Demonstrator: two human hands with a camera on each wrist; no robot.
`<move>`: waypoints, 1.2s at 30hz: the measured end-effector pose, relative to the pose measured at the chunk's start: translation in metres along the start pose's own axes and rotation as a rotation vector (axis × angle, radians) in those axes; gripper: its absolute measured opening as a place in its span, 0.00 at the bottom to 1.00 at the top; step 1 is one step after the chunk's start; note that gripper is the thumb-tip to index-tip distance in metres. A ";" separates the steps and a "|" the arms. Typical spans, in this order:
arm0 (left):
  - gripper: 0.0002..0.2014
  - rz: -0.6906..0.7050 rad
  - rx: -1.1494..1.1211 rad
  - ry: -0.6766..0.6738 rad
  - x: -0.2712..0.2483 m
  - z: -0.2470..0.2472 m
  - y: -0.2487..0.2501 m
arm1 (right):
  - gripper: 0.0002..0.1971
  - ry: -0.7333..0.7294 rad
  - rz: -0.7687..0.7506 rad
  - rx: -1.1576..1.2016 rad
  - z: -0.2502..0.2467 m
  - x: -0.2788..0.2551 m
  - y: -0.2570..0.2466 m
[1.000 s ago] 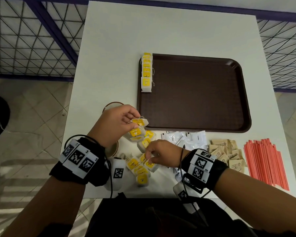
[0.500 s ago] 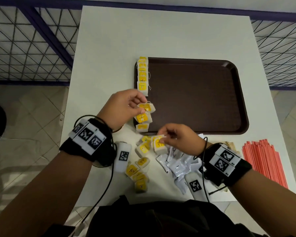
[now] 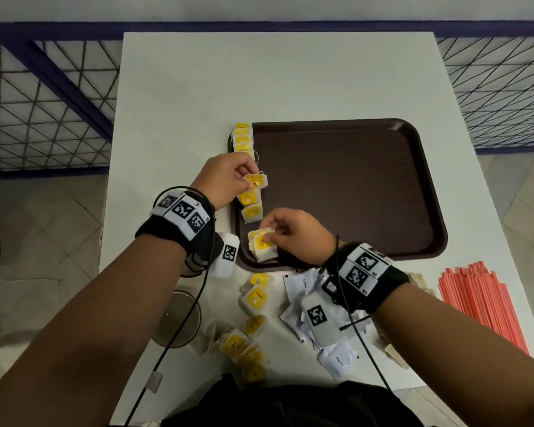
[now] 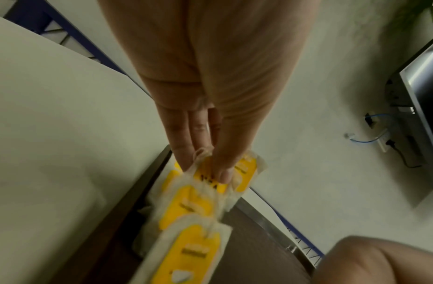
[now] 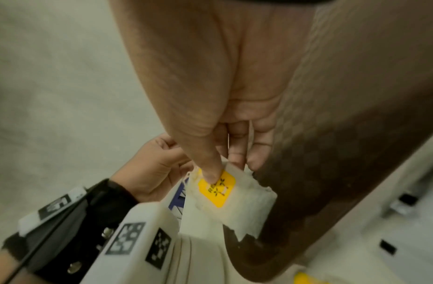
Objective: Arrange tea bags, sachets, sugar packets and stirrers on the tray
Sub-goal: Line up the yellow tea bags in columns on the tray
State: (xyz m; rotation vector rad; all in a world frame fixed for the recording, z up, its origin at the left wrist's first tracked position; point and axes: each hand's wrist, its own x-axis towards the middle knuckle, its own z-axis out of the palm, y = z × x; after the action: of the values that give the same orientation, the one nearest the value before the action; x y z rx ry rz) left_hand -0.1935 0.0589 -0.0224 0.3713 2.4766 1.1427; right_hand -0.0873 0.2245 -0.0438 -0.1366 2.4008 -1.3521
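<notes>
A dark brown tray (image 3: 352, 192) lies on the white table. A row of yellow-labelled tea bags (image 3: 243, 140) runs down its left edge. My left hand (image 3: 228, 177) pinches a fanned bunch of tea bags (image 3: 255, 192) (image 4: 201, 194) over that edge, below the row. My right hand (image 3: 290, 232) pinches a small stack of tea bags (image 3: 261, 246) (image 5: 225, 194) over the tray's near left corner. Loose tea bags (image 3: 253, 298) lie on the table in front of the tray, with white sachets (image 3: 299, 291) to their right.
Red stirrers (image 3: 481, 306) lie in a bundle at the table's right edge. Brown sugar packets (image 3: 420, 280) show partly behind my right wrist. A round brown cup (image 3: 179, 322) stands under my left forearm. A blue wire fence (image 3: 43, 103) borders the table.
Both hands have moved forward from the loose pile to the tray's left edge, each carrying tea bags. The right hand picked its tea bags off the table on the way.
</notes>
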 end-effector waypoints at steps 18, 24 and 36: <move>0.10 -0.036 0.112 -0.080 0.006 -0.006 -0.012 | 0.13 0.292 0.120 0.108 0.008 0.037 0.014; 0.07 -0.044 0.212 -0.132 0.011 -0.010 -0.004 | 0.15 0.330 0.133 0.065 0.016 0.046 0.007; 0.11 -0.247 0.101 -0.247 0.007 -0.014 -0.005 | 0.07 0.298 0.167 0.007 0.006 0.043 0.010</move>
State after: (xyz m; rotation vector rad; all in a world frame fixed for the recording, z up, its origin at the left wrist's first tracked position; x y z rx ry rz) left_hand -0.2064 0.0494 -0.0201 0.2114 2.2917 0.8226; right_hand -0.1242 0.2139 -0.0670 0.2809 2.5777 -1.3837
